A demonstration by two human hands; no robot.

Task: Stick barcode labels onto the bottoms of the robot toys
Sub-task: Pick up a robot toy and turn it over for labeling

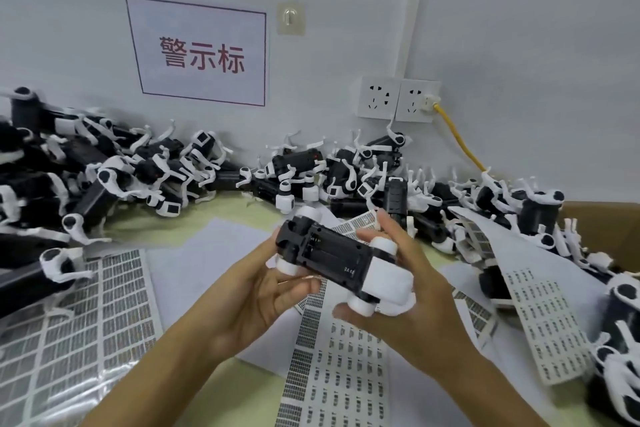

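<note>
Above the table (263, 402), at the middle of the view, a black-and-white robot toy (341, 262) is held bottom-up between both hands. Its long axis runs from upper left to lower right, the white end lying low on the right; small pale writing on the black underside cannot be read. The left hand (256, 291) is curled under the toy's upper-left end, its grip closed on the toy. The right hand (408, 288) is wrapped round the white end, thumb below and fingers behind. Beneath the hands, barcode label sheets (341, 371) are spread over the pale green surface, with more sheets (79, 329) at the left. A heap of toys (114, 177) is piled along the pale wall. A sign (202, 55) with red characters 警示标 is fixed there, beside twin sockets (398, 102) and a yellow cable (457, 135).
</note>
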